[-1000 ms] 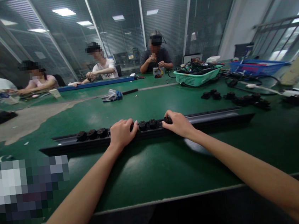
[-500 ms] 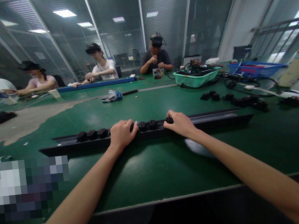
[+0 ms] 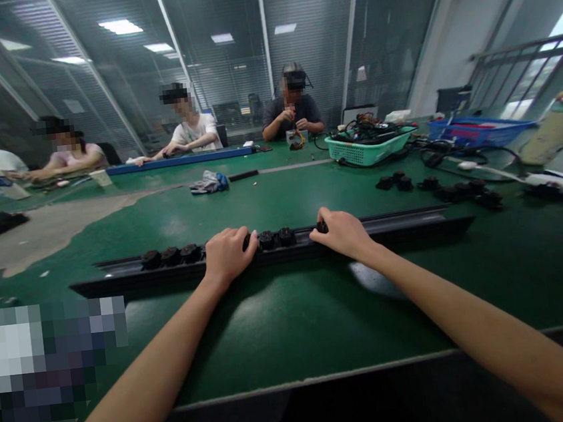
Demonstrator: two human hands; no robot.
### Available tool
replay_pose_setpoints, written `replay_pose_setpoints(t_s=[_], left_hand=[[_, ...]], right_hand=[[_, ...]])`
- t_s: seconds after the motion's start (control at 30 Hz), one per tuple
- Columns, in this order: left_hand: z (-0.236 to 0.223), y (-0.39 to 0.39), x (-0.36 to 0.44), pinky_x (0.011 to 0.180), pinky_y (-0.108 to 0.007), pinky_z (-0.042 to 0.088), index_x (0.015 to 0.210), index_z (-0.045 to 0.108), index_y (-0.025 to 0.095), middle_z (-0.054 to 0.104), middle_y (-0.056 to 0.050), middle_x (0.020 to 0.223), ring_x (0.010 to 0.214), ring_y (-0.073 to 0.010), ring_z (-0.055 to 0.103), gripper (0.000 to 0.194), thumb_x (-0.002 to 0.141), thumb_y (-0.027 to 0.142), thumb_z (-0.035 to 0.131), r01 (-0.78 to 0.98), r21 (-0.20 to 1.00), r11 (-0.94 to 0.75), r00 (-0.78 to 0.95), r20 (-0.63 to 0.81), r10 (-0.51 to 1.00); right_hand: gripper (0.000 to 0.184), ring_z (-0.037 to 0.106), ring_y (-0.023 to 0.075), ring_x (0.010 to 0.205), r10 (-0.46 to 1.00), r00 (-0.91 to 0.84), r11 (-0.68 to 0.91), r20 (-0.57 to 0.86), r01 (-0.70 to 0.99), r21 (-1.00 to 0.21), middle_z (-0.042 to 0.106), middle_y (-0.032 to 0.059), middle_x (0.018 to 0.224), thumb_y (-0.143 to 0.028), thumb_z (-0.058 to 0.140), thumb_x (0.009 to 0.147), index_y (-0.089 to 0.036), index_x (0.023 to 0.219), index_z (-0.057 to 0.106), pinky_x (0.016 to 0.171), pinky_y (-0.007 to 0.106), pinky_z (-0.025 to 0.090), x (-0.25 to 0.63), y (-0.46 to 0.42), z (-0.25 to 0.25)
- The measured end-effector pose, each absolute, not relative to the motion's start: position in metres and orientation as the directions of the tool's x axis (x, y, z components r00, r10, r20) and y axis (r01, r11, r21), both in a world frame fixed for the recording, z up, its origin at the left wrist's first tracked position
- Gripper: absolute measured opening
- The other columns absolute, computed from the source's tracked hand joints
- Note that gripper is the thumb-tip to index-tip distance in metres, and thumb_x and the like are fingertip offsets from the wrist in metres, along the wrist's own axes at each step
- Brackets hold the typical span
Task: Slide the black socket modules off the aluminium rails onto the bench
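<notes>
A long black channel [image 3: 409, 230] lies crosswise on the green table, its trough facing up. Several black socket modules [image 3: 170, 255] sit in its left part, and two more modules [image 3: 285, 237] stand between my hands. My left hand [image 3: 226, 256] is closed around a module [image 3: 246, 243] in the trough, thumb toward the right; the fingers cover most of it. Farther right, my right hand [image 3: 343, 233] pinches another black socket module [image 3: 322, 227] at the channel, apart from the pair. Only the top of that module shows.
Loose black modules [image 3: 465, 191] lie at the right beside cables. Behind them stand a green basket [image 3: 370, 150] of wires and a blue basket [image 3: 484, 132]. A grey-blue glove [image 3: 209, 182] lies mid-table. Several people sit across the table, one [image 3: 291, 112] handling wires.
My right hand has shifted very slightly right along the channel with its module. The left hand keeps its hold. The whole view has moved a little.
</notes>
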State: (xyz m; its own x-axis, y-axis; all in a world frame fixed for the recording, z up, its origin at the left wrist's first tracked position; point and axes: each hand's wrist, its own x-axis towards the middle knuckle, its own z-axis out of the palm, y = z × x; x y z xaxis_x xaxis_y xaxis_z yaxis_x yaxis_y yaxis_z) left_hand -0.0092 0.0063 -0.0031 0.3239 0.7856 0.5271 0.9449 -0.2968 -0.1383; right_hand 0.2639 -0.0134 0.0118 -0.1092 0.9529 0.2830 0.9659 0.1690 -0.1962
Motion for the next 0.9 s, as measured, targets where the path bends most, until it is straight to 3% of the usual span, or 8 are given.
replay_pose_setpoints(t_s=[0.33,0.9], left_hand=[[-0.004,0.006,-0.009,0.062,-0.033,0.032,0.085,0.069,0.02,0.073,-0.009,0.082,0.079,-0.0239,0.066,0.049,0.104,0.047,0.034,0.943,-0.145,-0.3,0.329,0.532,0.78],[-0.003,0.006,-0.009,0.063,-0.034,0.033,0.086,0.069,0.02,0.073,-0.01,0.084,0.08,-0.0248,0.066,0.05,0.104,0.048,0.033,0.944,-0.131,-0.303,0.325,0.523,0.787]], right_hand=[[0.028,0.07,0.0301,0.095,0.968,-0.134,0.154,0.212,0.985,-0.078,0.075,0.0148,0.1,-0.041,0.051,0.096,-0.017,0.107,0.06,0.073,0.034,0.043,0.27,-0.016,0.021],[0.034,0.069,0.031,0.099,0.985,-0.173,0.172,-0.014,0.983,-0.071,0.073,0.0166,0.113,-0.044,0.051,0.096,-0.018,0.117,0.059,0.073,0.033,0.044,0.303,-0.01,0.04]])
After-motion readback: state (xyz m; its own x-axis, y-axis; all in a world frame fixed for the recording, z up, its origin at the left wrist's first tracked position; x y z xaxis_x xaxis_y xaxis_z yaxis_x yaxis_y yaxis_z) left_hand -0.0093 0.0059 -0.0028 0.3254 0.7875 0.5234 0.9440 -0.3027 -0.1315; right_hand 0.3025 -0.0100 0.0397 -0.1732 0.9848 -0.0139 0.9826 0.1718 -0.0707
